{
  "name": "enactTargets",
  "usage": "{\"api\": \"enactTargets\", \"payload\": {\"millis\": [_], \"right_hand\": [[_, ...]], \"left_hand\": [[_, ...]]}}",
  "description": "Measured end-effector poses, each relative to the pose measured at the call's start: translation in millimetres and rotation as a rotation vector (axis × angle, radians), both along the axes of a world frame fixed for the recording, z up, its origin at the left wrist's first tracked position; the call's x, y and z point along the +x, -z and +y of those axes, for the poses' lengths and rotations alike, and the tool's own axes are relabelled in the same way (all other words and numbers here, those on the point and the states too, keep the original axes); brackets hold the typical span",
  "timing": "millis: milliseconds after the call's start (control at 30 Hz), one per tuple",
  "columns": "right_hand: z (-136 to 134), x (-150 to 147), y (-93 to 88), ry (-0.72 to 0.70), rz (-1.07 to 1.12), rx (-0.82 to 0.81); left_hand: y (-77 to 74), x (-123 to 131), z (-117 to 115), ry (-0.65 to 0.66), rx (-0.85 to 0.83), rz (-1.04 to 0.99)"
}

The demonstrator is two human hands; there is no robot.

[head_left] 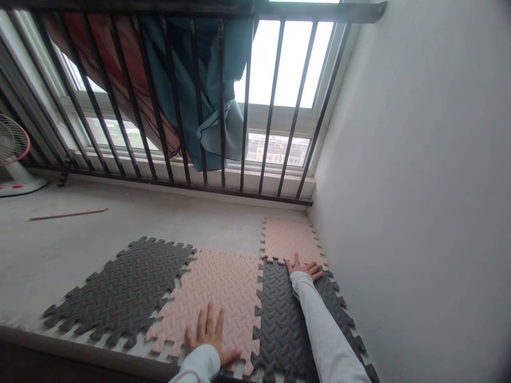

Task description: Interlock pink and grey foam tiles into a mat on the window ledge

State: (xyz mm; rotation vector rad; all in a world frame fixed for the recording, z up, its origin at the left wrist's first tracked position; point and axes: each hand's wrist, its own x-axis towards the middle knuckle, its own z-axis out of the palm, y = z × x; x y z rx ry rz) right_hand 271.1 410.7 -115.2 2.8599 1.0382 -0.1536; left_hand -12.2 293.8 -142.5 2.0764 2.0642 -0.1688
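Several interlocking foam floor tiles lie on the concrete floor. My left hand (210, 332) rests flat, fingers spread, on the middle pink tile (217, 287). My right hand (305, 269) reaches forward in a white sleeve and presses open on the seam where the dark grey tile (281, 319) meets the far pink tile (289, 239) by the wall. A second dark grey tile (128, 284) lies at the left, skewed and only loosely meeting the middle pink tile.
A white wall (419, 186) runs along the right. Black railing bars (199, 106) stand ahead before a window, with blue and red cloth (187, 80) hung over them. A fan (14, 154) and a thin wooden stick (67, 214) lie at left.
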Motion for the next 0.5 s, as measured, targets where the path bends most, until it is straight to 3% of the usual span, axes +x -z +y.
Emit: {"api": "enactTargets", "payload": {"millis": [133, 300, 400, 500], "right_hand": [[-5.4, 1.4, 1.2, -0.094, 0.050, 0.006], [-15.1, -14.1, 17.0, -0.493, 0.071, 0.028], [-15.2, -21.5, 19.3, -0.543, 0.049, 0.020], [-9.1, -22.8, 6.9, -0.563, 0.053, -0.043]], "left_hand": [[0.4, 2.2, -0.4, -0.022, -0.002, 0.003], [4.3, 1.8, 1.7, -0.020, -0.008, 0.010], [6.4, 0.0, 4.2, -0.014, -0.064, 0.025], [6.5, -0.9, 5.5, -0.018, -0.087, 0.024]]}}
